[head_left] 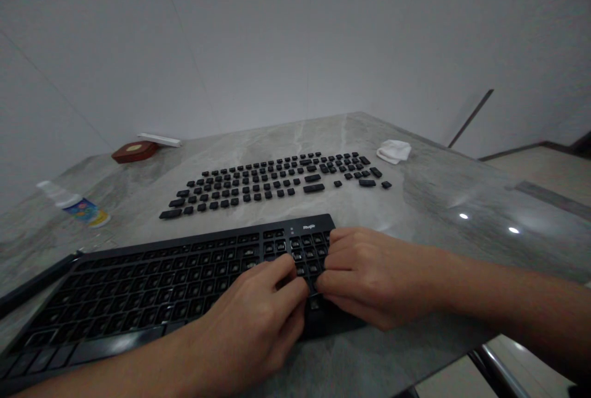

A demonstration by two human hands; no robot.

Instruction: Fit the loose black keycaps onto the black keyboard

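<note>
A black computer keyboard (pixel 194 239) lies tilted across the near part of the table, most of its key sockets bare. Its long space bar (pixel 117 344) and neighbouring bottom-row keys are still seated. My left hand (pixel 263 312) is over the number pad, thumb and forefinger pinched together low against the sockets. From the right, my right hand (pixel 369 272) covers the keyboard's right edge with curled fingers, its tips close to the left hand's. Whatever either hand pinches is hidden behind the fingers. Loose black keycaps (pixel 247 188) lie in rows beyond the keyboard.
A white-capped spray bottle (pixel 85 210) lies on its side at the left. Behind it are a reddish-brown box (pixel 135 151) and a thin white object (pixel 159 139). A crumpled white cloth (pixel 394 151) sits at the back right. The grey marbled table (pixel 443 191) meets a pale wall.
</note>
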